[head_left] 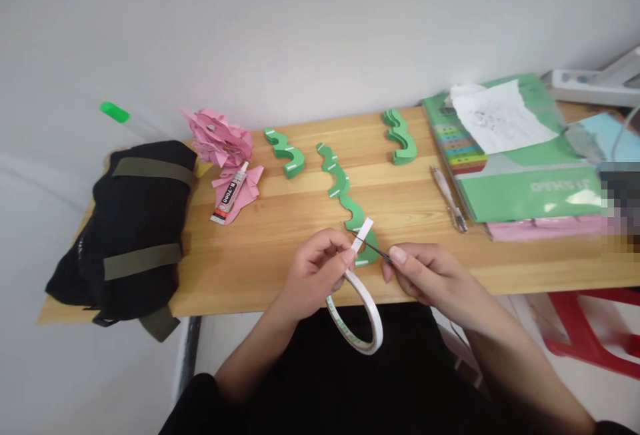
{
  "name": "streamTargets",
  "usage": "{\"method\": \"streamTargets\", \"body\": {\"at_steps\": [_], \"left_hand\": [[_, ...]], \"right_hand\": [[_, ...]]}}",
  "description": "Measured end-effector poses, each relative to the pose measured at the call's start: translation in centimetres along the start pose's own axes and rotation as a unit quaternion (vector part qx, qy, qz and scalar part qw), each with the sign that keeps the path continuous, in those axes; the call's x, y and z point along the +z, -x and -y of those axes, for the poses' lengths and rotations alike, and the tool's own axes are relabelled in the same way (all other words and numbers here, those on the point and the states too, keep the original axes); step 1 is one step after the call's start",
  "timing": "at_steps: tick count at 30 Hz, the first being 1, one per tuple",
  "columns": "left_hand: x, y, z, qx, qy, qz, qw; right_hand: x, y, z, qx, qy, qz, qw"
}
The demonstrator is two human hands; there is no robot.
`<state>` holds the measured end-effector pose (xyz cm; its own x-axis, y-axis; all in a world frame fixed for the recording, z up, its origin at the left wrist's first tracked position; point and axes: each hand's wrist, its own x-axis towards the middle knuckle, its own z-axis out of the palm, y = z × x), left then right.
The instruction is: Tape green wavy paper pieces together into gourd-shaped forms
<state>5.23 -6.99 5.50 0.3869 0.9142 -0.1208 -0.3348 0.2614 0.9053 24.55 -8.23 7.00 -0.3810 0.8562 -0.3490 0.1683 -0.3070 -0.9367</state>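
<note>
Between the thumb and fingers of my left hand (320,265) is a roll of white double-sided tape (373,321), its ring hanging below the table edge. A short loose end of the tape points up past my fingertips. My right hand (425,271) is closed on slim dark tweezers (373,246), whose tip reaches across the tape end. Under both hands lies a wavy green paper piece (370,251). Farther back is another green wavy piece (339,178) with short white strips on it. Two more green wavy stacks, a left one (295,160) and a right one (403,145), lie near the wall.
At the left are a black bag (145,221), pink paper pieces (220,138) and a glue tube (230,193). To the right lie a pen (447,196), a green folder (530,188) and a crumpled white paper (505,118). A red stool (575,335) stands below the table.
</note>
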Motion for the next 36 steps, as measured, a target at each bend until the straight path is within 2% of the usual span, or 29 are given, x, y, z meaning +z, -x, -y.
{"method": "streamTargets", "body": {"at_steps": [8, 12, 15, 17, 19, 20, 21, 23, 26, 28, 31, 36], "left_hand": [[-0.3, 0.0, 0.1, -0.002, -0.017, 0.002, 1.000], [-0.2, -0.2, 0.0, -0.026, -0.042, -0.009, 0.999], [-0.7, -0.1, -0.2, -0.036, -0.097, -0.028, 0.994], [-2.0, 0.2, -0.3, -0.028, -0.172, -0.049, 0.984], [-4.1, 0.5, -0.4, -0.011, -0.303, -0.076, 0.950], [-5.4, 0.5, -0.4, 0.011, -0.400, -0.105, 0.911], [-6.7, 0.6, -0.4, 0.036, -0.505, -0.134, 0.852], [-9.2, 0.5, -0.4, 0.051, -0.564, -0.170, 0.806], [-11.8, 0.2, -0.7, 0.073, -0.635, -0.180, 0.747], [-12.6, 0.1, -0.9, 0.081, -0.673, -0.167, 0.716], [-12.9, 0.1, -0.8, 0.082, -0.710, -0.147, 0.684], [-12.8, 0.0, -0.2, 0.073, -0.744, -0.192, 0.636]], "right_hand": [[0.2, -0.4, 0.2, 0.007, 0.010, -0.016, 1.000], [0.4, -0.8, 0.1, 0.009, 0.007, -0.024, 1.000], [0.2, -1.3, -0.1, 0.008, 0.004, -0.049, 0.999], [-0.1, -1.6, -0.4, 0.000, 0.012, -0.069, 0.998], [-0.4, -1.7, -0.6, -0.013, 0.026, -0.074, 0.997], [-0.6, -1.7, -0.8, -0.020, 0.035, -0.071, 0.997], [-0.7, -1.8, -0.9, -0.029, 0.046, -0.069, 0.996], [-0.8, -1.9, -1.1, -0.050, 0.072, -0.066, 0.994], [-0.8, -2.1, -1.0, -0.074, 0.113, -0.067, 0.989], [-0.7, -2.2, -0.8, -0.084, 0.127, -0.067, 0.986], [-0.8, -2.3, -0.5, -0.093, 0.133, -0.063, 0.985], [-0.7, -2.5, -0.5, -0.086, 0.139, -0.063, 0.984]]}}
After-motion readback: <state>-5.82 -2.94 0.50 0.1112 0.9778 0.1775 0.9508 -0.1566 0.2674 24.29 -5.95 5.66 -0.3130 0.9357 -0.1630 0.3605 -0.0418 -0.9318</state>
